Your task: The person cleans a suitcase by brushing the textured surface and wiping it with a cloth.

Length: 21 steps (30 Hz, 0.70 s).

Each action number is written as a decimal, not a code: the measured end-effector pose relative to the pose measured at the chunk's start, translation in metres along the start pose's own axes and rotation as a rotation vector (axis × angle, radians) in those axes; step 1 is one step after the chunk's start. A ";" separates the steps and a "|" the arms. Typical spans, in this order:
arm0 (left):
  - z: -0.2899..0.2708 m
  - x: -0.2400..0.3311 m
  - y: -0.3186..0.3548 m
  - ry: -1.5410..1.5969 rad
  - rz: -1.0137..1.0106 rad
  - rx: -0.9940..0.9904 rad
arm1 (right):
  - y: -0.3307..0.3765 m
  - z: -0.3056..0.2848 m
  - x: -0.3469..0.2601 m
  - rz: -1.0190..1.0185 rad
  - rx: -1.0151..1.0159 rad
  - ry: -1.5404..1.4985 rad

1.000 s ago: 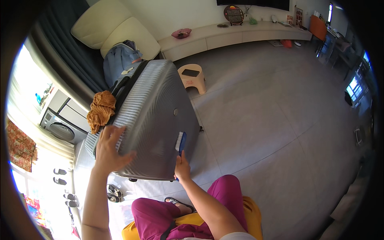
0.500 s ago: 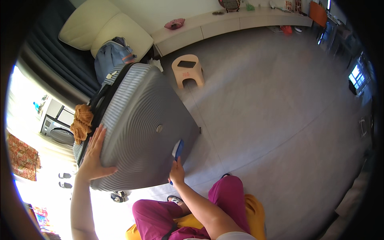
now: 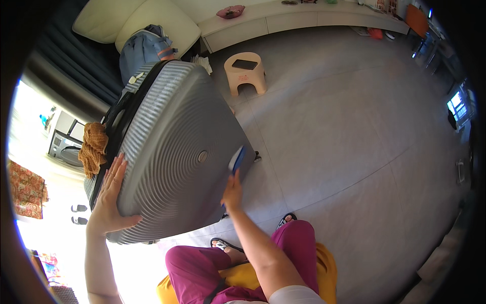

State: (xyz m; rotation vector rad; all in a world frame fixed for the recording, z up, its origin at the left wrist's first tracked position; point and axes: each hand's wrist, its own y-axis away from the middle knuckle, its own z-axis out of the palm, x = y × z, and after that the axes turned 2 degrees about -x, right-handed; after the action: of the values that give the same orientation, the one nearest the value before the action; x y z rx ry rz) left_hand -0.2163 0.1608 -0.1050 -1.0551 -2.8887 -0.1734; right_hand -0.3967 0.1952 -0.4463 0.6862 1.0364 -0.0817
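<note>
In front of me stands a large grey hard-shell suitcase (image 3: 172, 177) with curved ridges ringing a round badge. My left hand (image 3: 109, 197) lies against its near left edge, fingers stretched out and thumb apart. With my right hand (image 3: 232, 194) I grip the handle of a blue brush (image 3: 236, 160) with pale bristles. The brush is held by the suitcase's lower right part; whether the bristles touch the shell I cannot tell. A crumpled brown cloth (image 3: 94, 149) hangs over the black handle side, just beyond my left fingers.
Behind the suitcase a blue-grey backpack (image 3: 144, 53) leans on a cream cushioned seat (image 3: 157, 23). A beige stool (image 3: 245, 73) with a dark flat object on it stands on the grey tiled floor (image 3: 344, 121). A long low cabinet (image 3: 288, 21) runs along the wall.
My right hand has carried the brush up and to the right, toward the suitcase's right edge. My left hand stays on the shell. The whole view has shifted slightly.
</note>
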 end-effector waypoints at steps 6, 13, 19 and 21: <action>0.001 0.005 -0.003 -0.005 -0.038 0.007 | 0.001 -0.016 0.034 0.230 -0.087 0.188; 0.001 0.008 -0.006 -0.002 -0.018 0.019 | -0.021 -0.023 0.013 0.223 -0.120 0.153; 0.004 0.010 -0.003 0.011 -0.069 0.021 | -0.020 -0.028 0.012 0.165 -0.112 0.105; -0.006 0.028 -0.011 -0.010 -0.063 -0.003 | -0.026 -0.023 0.030 0.265 -0.069 0.004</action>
State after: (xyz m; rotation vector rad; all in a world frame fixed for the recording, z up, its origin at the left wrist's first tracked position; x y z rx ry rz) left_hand -0.2442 0.1693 -0.0971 -0.9690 -2.9328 -0.1760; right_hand -0.4087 0.1947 -0.4908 0.7546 0.9395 0.1845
